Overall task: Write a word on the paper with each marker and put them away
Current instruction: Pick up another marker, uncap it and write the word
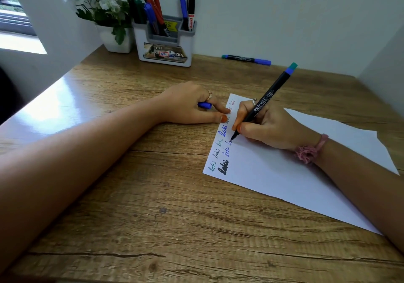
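A white sheet of paper [284,173] lies on the wooden desk [153,195] at the right, with several handwritten words in green, blue, black and red along its left edge. My right hand [269,127] grips a black marker [264,101] with a blue and green end, its tip touching the paper beside the blue writing. My left hand [192,105] rests on the desk at the paper's top corner, fingers on the sheet's edge, and holds a blue cap [205,105]. A grey-white holder [166,42] with several markers stands at the back.
A capped marker [246,59] with a blue cap lies at the back by the wall, right of the holder. A white pot of flowers [113,20] stands left of the holder. Walls close in at the back and right.
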